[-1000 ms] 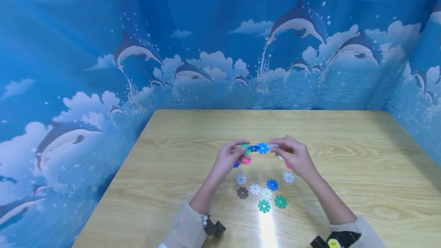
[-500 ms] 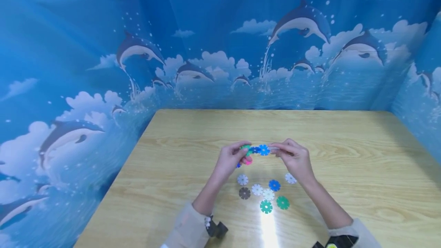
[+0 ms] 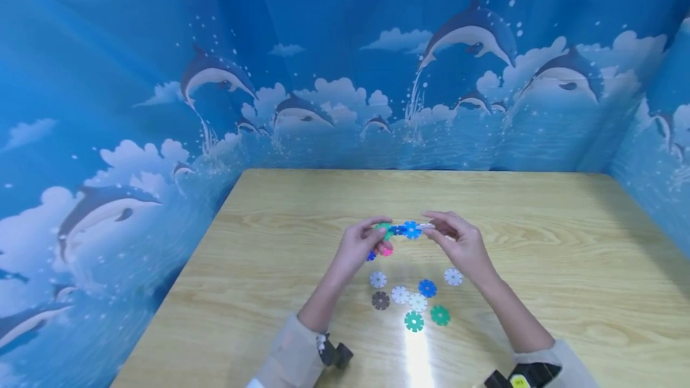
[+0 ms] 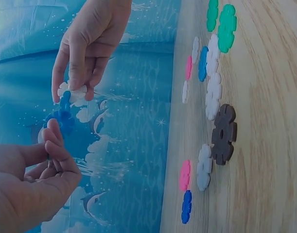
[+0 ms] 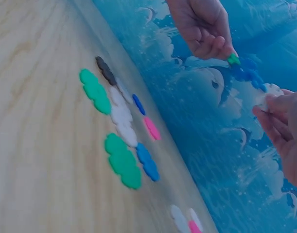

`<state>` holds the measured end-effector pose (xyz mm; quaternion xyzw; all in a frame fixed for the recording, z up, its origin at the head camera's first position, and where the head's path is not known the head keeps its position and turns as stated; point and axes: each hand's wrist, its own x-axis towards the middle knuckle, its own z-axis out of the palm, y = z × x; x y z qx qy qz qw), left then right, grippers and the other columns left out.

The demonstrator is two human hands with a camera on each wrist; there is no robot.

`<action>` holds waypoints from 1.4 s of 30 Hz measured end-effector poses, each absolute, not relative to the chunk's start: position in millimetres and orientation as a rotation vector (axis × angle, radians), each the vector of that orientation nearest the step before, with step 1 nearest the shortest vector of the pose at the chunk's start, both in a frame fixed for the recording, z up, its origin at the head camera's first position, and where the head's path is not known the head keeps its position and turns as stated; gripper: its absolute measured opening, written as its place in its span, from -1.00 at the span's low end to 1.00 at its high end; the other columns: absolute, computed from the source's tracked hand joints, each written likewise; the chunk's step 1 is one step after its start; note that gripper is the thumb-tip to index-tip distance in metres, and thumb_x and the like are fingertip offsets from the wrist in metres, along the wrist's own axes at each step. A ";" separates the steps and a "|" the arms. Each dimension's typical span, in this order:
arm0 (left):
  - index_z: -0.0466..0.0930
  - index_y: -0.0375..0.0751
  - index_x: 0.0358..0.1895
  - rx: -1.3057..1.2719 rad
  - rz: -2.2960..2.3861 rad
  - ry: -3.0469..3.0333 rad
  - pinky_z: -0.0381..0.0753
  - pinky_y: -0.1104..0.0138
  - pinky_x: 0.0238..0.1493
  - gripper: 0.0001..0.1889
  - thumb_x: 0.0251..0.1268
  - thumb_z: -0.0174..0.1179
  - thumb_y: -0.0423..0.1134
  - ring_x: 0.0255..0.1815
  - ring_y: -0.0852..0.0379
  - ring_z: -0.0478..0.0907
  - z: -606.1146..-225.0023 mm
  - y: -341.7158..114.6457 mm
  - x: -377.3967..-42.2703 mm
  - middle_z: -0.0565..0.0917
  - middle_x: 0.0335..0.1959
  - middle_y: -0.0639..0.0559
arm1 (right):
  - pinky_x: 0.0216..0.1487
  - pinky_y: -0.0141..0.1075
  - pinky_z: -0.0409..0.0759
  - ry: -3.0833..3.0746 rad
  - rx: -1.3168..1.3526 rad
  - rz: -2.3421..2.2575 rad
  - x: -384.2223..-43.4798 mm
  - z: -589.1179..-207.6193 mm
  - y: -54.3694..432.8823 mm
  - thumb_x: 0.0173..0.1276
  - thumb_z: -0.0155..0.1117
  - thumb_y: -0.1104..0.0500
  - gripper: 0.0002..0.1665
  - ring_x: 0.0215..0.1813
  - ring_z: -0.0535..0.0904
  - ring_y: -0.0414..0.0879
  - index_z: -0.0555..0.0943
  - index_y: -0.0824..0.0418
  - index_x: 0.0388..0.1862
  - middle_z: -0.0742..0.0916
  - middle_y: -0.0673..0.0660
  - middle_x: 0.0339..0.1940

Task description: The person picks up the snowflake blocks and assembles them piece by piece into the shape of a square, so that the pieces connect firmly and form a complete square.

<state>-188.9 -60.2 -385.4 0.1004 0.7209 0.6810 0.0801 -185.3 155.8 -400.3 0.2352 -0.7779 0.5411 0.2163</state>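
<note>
A short chain of flower-shaped plastic discs is held up above the table between my two hands. At its left end my left hand [image 3: 356, 248] pinches a green disc [image 3: 386, 231]. Blue discs [image 3: 412, 230] make up the middle, joined at angles to each other. My right hand [image 3: 465, 244] pinches a white disc [image 4: 79, 92] at the right end; it meets the blue disc [image 4: 64, 121] in the left wrist view. From the right wrist, the green disc [image 5: 233, 59] shows only partly, the rest covered by the left fingers.
Loose discs lie on the wooden table [image 3: 259, 292] below the hands: a brown one [image 3: 380, 300], a blue one [image 3: 427, 288], green ones [image 3: 440, 315], pink ones [image 4: 185, 174] and several white ones [image 3: 378, 279]. A dolphin-print curtain [image 3: 334, 64] stands behind the table.
The right fingers have shifted on the white disc, the index finger now lifted higher and apart from the thumb. The left hand keeps its grip on the green disc, and the chain stays nearly in place.
</note>
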 end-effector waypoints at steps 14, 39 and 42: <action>0.50 -0.29 0.08 0.306 2.053 2.168 0.56 0.46 -0.48 -0.70 0.31 0.08 -0.36 -0.51 0.09 0.55 -384.9 -65.2 -190.8 0.63 -0.44 -0.28 | -0.20 -0.34 0.57 -2.800 0.500 1.461 -209.1 -415.7 238.4 0.28 0.24 0.19 -0.60 -0.17 0.55 0.00 0.52 0.37 0.05 0.66 0.16 -0.23; 0.48 -0.31 0.10 0.301 2.038 2.130 0.54 0.46 -0.49 -0.69 0.32 0.06 -0.36 -0.57 0.20 0.52 -384.2 -61.9 -188.8 0.60 -0.38 -0.40 | -0.30 -0.33 0.47 -2.969 0.508 1.608 -213.5 -451.3 252.3 0.17 0.28 0.29 -0.64 -0.25 0.41 0.00 0.55 0.37 -0.03 0.55 0.16 -0.31; 0.49 -0.29 0.10 0.305 2.038 2.141 0.54 0.45 -0.50 -0.69 0.31 0.08 -0.35 -0.55 0.16 0.52 -384.8 -62.0 -189.4 0.61 -0.39 -0.39 | -0.32 -0.33 0.45 -2.955 0.543 1.601 -213.4 -451.1 250.4 0.15 0.29 0.31 -0.64 -0.27 0.39 -0.01 0.55 0.38 -0.04 0.53 0.16 -0.32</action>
